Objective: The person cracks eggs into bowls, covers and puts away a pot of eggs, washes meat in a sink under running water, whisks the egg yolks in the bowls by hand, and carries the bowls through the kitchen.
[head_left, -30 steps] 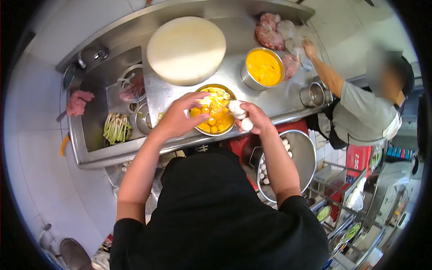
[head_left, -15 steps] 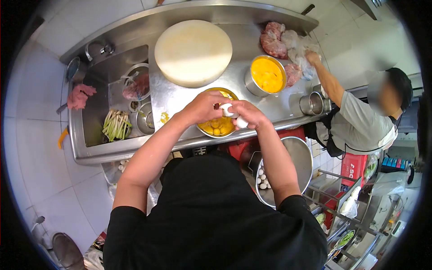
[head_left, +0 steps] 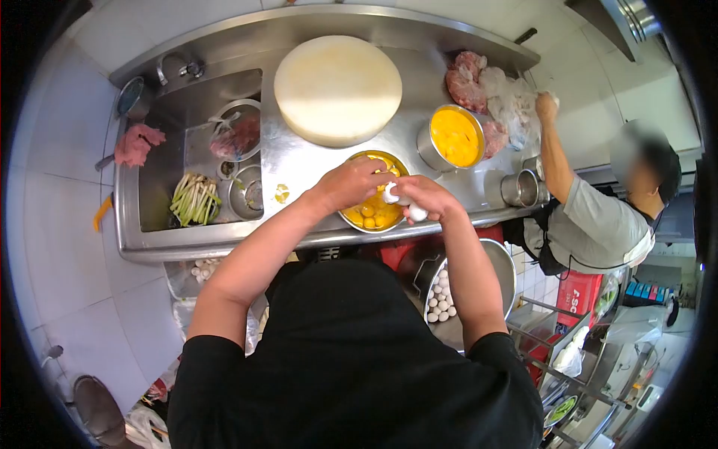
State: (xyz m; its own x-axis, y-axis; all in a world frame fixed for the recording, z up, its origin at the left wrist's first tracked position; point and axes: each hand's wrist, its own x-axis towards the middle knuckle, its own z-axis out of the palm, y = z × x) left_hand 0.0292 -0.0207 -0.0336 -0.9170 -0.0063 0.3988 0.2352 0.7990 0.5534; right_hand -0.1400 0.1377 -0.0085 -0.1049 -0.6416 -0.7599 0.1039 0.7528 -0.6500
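Observation:
My right hand (head_left: pixel 430 197) is closed around a white eggshell (head_left: pixel 390 193) at its fingertips. A second white egg (head_left: pixel 417 213) shows lower in the same hand. My left hand (head_left: pixel 351 184) is beside it, fingers curled and pressed together close to the shell; what they hold, if anything, is hidden. Both hands are over a round metal bowl (head_left: pixel 362 226) containing several egg yolks (head_left: pixel 374 214), partly covered by my fingers. Behind to the right stands a metal pot (head_left: pixel 428 153) filled with yellow-orange egg (head_left: pixel 455 137).
A thick round chopping board (head_left: pixel 338 90) lies at the back. Bagged meat (head_left: pixel 467 82) is at the back right, near a co-worker (head_left: pixel 598 224). On the left, the sink (head_left: pixel 161 217) holds green stalks (head_left: pixel 196 200). Below the counter, a large pot (head_left: pixel 508 277) contains several eggs (head_left: pixel 441 303).
The scene has shifted slightly right in view. My hands have stayed over the bowl, the shell now lower at my right fingertips. The co-worker's hand has lifted away from the bagged meat.

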